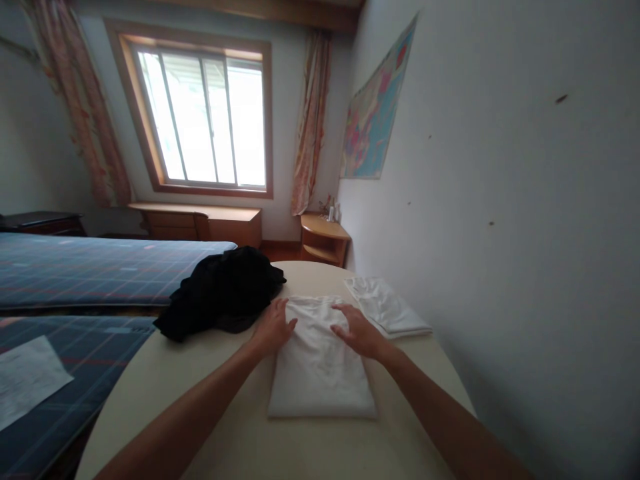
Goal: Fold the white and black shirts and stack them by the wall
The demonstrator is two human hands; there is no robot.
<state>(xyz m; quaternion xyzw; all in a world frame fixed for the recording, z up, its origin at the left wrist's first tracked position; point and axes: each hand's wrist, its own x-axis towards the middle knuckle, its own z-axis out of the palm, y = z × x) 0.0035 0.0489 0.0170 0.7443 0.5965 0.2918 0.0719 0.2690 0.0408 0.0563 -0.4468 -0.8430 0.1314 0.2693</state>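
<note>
A white garment [320, 373], folded into a long rectangle, lies flat on the round cream table [220, 427] in front of me. Its upper part is slightly wrinkled; whether it is a shirt I cannot tell. My left hand [274, 328] is at its upper left edge, fingers apart and thumb pointing inward. Over its upper right side my right hand [357, 331] is open, with thumb and fingers spread. Neither hand grips the cloth. To the right lies another folded white garment [385, 307]. A heap of black clothing [225, 290] sits at the table's back left.
A white wall [525, 287] runs close along the table's right side. Left of the table are beds with blue plaid mattresses [100, 270], one bearing a paper sheet [33, 377]. Beyond stand a wooden desk [235, 217] and a corner shelf [325, 230].
</note>
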